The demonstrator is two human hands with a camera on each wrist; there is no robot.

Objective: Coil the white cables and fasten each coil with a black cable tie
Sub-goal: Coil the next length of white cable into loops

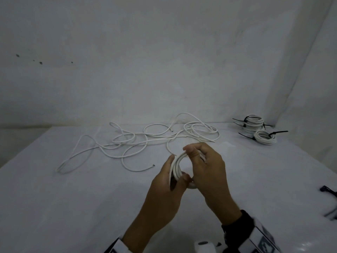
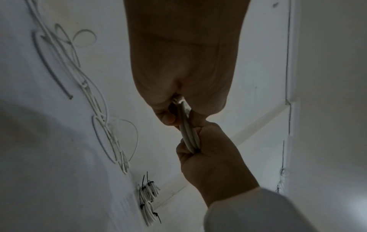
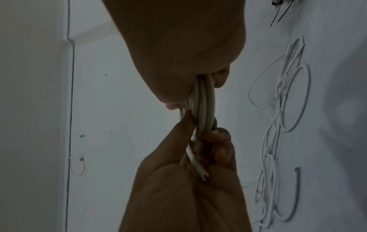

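1. head view: just below the middle of the frame, the left hand [image 1: 165, 181] and the right hand [image 1: 206, 172] hold a small coil of round white plastic cable [image 1: 177, 166] between them, above the white table surface [image 1: 73, 207]. the left thumb and fingers are curled round the coil's lower left side; the right thumb and fingers pinch its upper right arc. behind the hands, across the middle of the frame, loose white cables [image 1: 145, 137] lie in tangled loops on the table. at the right, near the wall corner, finished white coils bound with black plastic cable ties [image 1: 255, 128] sit stacked close together. spare black cable ties [image 1: 330, 201] lie at the right edge.

2. left wrist view: the left hand [image 2: 188, 70] fills the upper centre, its fingers closed on the coil's strands [image 2: 187, 130]; the right hand [image 2: 214, 155] grips the same strands from below. loose cables [image 2: 95, 102] run down the left side, and the tied coils [image 2: 149, 200] sit at the lower centre.

3. right wrist view: the right hand [image 3: 178, 55] at the top clamps the coil [image 3: 204, 109]; the left hand [image 3: 188, 188] below holds it with curled fingers, a cut cable end [image 3: 200, 171] sticking out over the palm. loose cables [image 3: 282, 109] lie at the right.
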